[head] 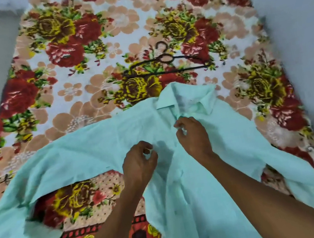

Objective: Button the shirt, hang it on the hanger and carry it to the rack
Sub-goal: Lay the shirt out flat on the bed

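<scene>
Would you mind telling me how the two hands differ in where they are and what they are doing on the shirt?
The right hand sits higher, just below the collar, pinching fabric at the placket; the left hand is lower, on the chest, its fingers curled, and whether they hold fabric is unclear. Both are bare and work on the mint shirt, spread on the floral blanket.

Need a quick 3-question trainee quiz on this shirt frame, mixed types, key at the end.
1. True or false: the black hanger is already inside the mint shirt.
2. Which hand works nearer the collar? A) left hand B) right hand
3. Fill in: the shirt lies spread on a ____ blanket.

Key
1. False: the hanger lies on the blanket beyond the collar, apart from the shirt.
2. B: the right hand pinches the front just below the collar; the left hand is lower on the chest.
3. Floral.
</scene>
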